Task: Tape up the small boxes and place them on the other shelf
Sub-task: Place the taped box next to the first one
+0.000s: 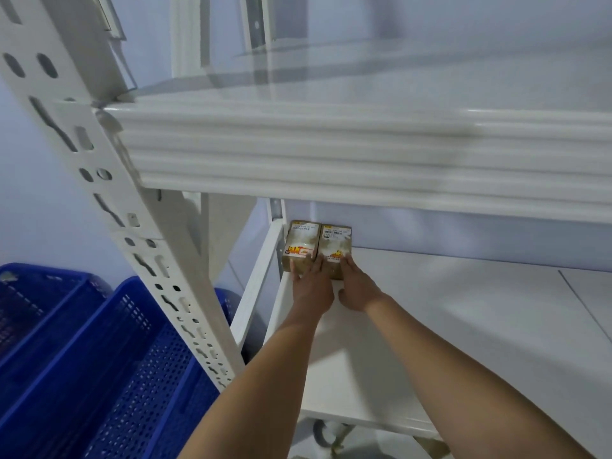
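Two small brown cardboard boxes stand side by side at the back left corner of the lower white shelf [430, 309]. The left box [300, 241] and the right box [335, 243] both carry white labels and orange print on top. My left hand [309, 286] lies with straight fingers against the near face of the left box and the seam between the two. My right hand [356, 286] touches the near face of the right box with its fingertips, thumb resting on the shelf.
The upper shelf's white beam [331, 154] runs across just above the boxes. A slotted white upright [139, 226] stands at the left. Blue perforated crates [109, 359] sit on the floor to the left. The lower shelf extends to the right.
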